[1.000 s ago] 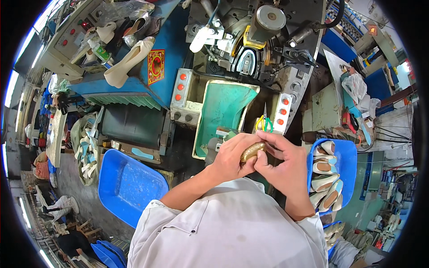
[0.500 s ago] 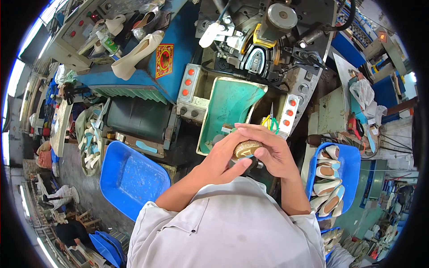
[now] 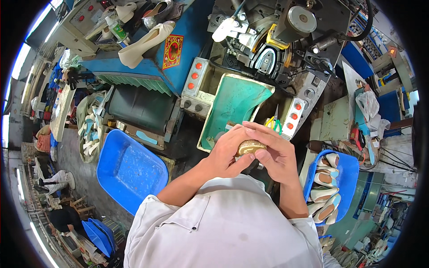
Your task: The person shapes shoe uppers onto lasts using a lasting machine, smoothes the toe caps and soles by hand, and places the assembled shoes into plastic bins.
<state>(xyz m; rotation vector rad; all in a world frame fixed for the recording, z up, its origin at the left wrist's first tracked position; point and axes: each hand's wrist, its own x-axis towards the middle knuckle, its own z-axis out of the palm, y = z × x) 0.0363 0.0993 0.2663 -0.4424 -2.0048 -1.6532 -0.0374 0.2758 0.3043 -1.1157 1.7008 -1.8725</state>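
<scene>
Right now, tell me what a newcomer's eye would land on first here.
Probably the shiny gold-coloured piece, cupped between the left hand and right hand near the picture's centre. The bright left blue tub and the right blue tub, holding pale shoes, flank the person; the green tray shows just beyond the hands.

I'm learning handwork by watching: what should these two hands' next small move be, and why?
I'd probably lift the right hand slightly while the left hand steadies the shiny gold piece. Both hands are cupped closely around it and hide much of its surface, so easing one away would likely let the covered part be seen.
</scene>
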